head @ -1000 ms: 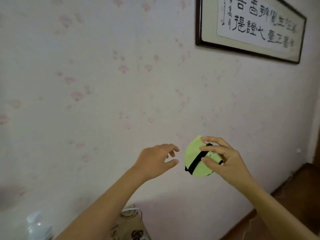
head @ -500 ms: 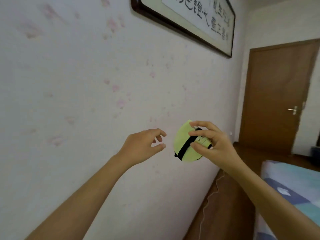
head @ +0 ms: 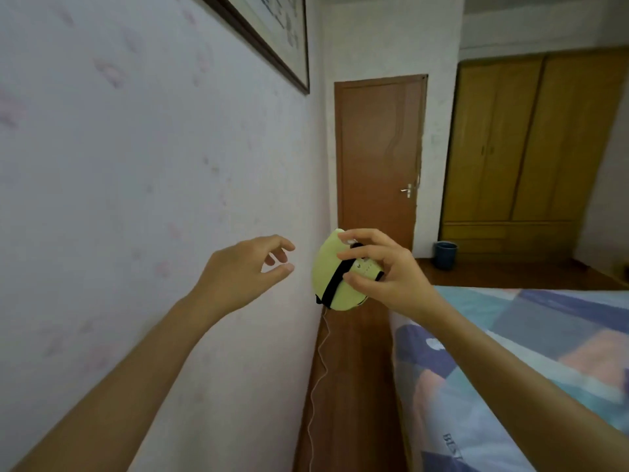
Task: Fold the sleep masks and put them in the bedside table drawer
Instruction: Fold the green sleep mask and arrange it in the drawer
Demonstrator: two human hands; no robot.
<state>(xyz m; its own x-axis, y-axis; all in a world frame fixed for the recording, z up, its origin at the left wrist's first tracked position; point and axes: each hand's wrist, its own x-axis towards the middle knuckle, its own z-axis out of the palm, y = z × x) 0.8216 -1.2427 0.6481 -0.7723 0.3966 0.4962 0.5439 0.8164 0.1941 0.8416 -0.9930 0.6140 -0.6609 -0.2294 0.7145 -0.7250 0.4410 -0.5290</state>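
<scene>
The right hand (head: 388, 270) grasps a folded sleep mask (head: 332, 277), pale yellow-green, with its black strap (head: 335, 279) wrapped across the front. Thumb and fingers curl round the right half of the mask and press on the strap. This pinch probably serves to keep the fold closed and the strap from slipping loose during carrying. The mask is held in mid-air, well above the floor, in front of the wall (head: 136, 199) on the left and left of the bed (head: 510, 352).

The left hand (head: 245, 270) is released: its fingers are loosely curled and hold nothing. It hovers just left of the mask, apart from it, apparently ready to support the fold or to open a drawer.

No bedside table or drawer is visible here, so the mask is judged folded but not yet stowed. Far behind the hands stand a closed brown door (head: 377, 158), a wooden wardrobe (head: 531, 141) and a blue bin (head: 446, 255). A thin white cord (head: 320, 376) runs down the gap between wall and bed.
</scene>
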